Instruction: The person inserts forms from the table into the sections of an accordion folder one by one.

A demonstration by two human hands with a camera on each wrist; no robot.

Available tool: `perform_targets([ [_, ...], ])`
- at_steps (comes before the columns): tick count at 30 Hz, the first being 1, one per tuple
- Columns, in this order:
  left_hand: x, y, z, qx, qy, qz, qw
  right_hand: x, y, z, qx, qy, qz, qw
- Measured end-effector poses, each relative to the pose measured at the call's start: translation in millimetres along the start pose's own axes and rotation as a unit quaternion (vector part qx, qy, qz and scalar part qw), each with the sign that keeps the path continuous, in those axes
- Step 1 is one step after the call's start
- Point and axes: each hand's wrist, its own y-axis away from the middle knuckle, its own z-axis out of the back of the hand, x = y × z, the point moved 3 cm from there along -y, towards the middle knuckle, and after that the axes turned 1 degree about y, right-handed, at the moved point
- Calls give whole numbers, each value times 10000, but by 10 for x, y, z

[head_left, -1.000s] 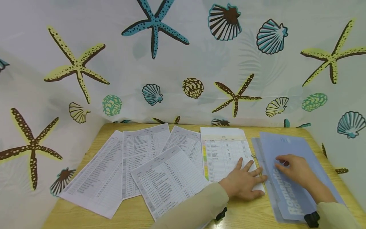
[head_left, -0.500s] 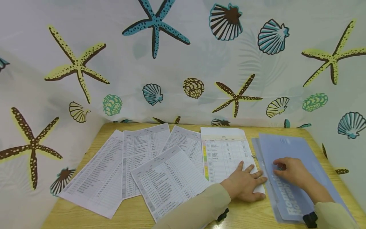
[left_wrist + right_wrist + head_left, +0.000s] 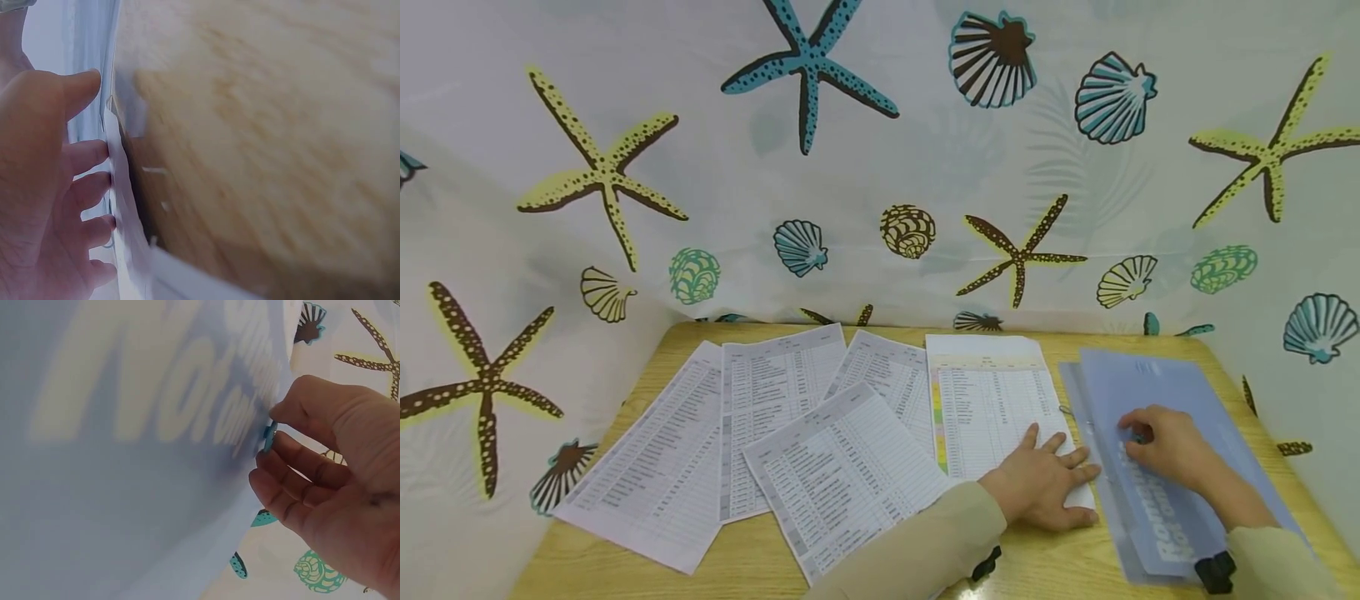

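My left hand lies with spread fingers on the lower right part of a printed form with coloured row blocks along its left side. In the left wrist view its fingertips rest against the white paper, and the thumb points off to the side. My right hand is over a translucent blue plastic folder with white lettering. Between its thumb and forefinger it pinches a small teal piece, close to the folder's surface; its kind cannot be told.
Several printed sheets overlap to the left, the nearest sheet on top. A thin loop sticks out between form and folder. The wooden table meets a cloth backdrop printed with starfish and shells.
My right hand shifts slightly on the folder, and its thumb and forefinger come nearer together. My left hand slides very slightly towards me.
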Motion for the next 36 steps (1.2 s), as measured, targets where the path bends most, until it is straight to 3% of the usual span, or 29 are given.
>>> perform_targets([
  [12, -15, -1, -18, 50, -10, 16, 10000, -65, 90, 303, -419, -462, -72, 9980],
  [19, 1, -3, -31, 0, 64, -23, 10000, -117, 135, 522, -722, -826, 221, 9937],
  [27, -4, -17, -44, -32, 26, -49, 10000, -245, 175, 724, -597, -874, -40, 9944],
  [36, -7, -15, -35, 37, -4, -57, 10000, -335, 229, 897, -456, -1199, 469, 9906],
])
